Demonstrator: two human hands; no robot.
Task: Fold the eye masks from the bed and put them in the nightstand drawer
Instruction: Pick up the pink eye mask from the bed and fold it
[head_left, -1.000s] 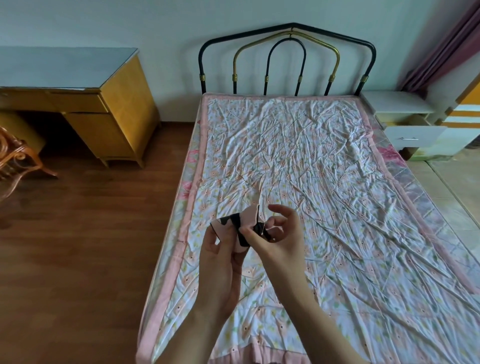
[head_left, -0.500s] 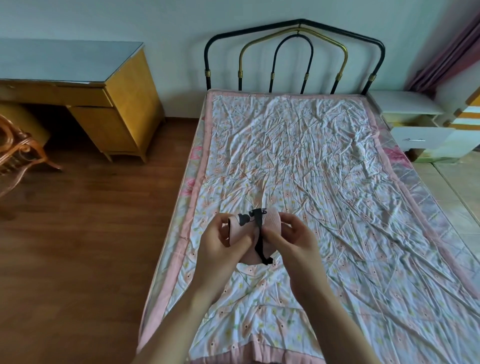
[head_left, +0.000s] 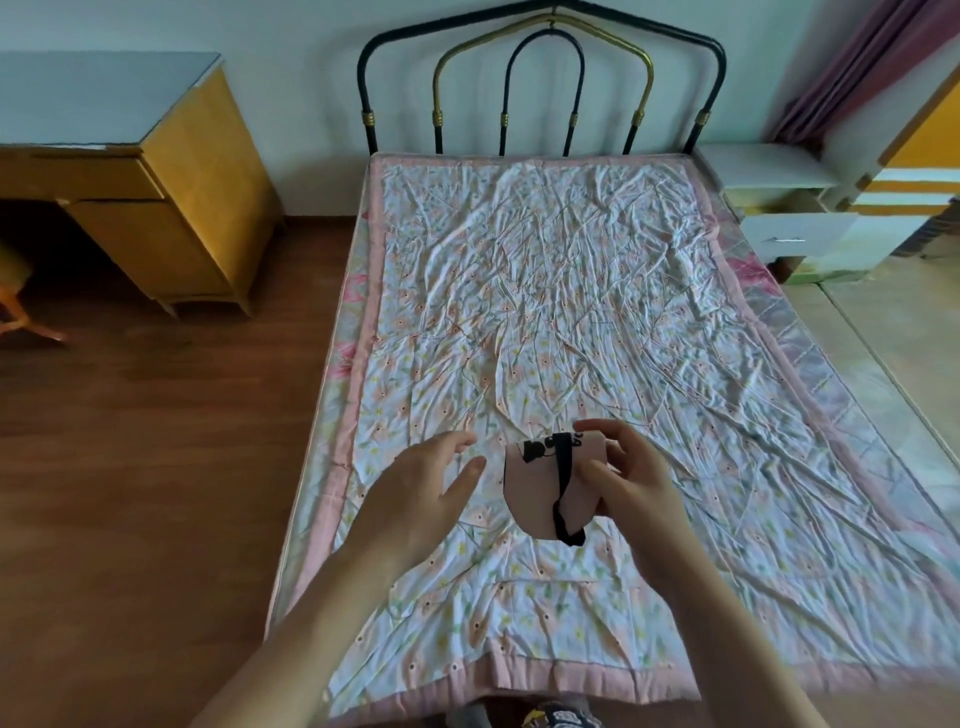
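Right now the right hand (head_left: 631, 480) is pinching the folded eye mask (head_left: 540, 491) upright, strap (head_left: 563, 486) dangling. Spread and empty, the left hand (head_left: 421, 493) is hovering beside it. The nightstand drawer (head_left: 789, 240) is sitting far off to the right, on the holding hand's side.

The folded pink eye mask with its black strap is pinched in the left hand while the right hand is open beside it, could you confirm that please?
Not quite: the hands are swapped. In the head view, the right hand pinches the folded pink eye mask with its black strap, while the left hand is open beside it.
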